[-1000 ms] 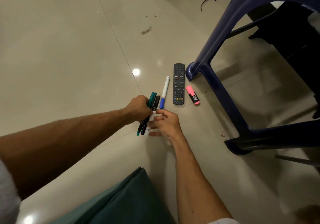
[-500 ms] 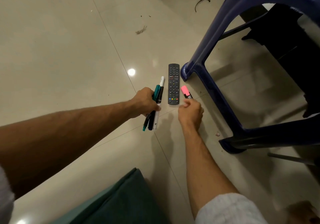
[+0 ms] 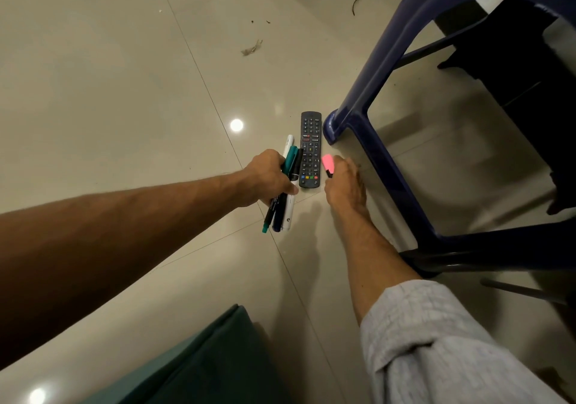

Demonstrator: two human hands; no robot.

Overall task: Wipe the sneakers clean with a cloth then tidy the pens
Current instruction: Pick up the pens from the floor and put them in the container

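My left hand (image 3: 269,179) grips a bundle of pens (image 3: 285,213) above the pale tiled floor: a teal one, dark ones and a white marker, their ends sticking out above and below my fist. My right hand (image 3: 344,185) holds a pink highlighter (image 3: 327,165), its pink cap pointing away from me, just right of the remote. No sneakers or cloth are in view.
A black remote control (image 3: 310,149) lies on the floor between my hands. A dark blue plastic chair (image 3: 383,160) stands close on the right, one leg just beyond the remote. A teal cushion (image 3: 205,363) lies near me. Small debris (image 3: 252,48) lies farther off.
My right hand let go of the pen bundle, reached right to the pink highlighter by the remote and picked it up. The white marker has joined the bundle in my left hand.
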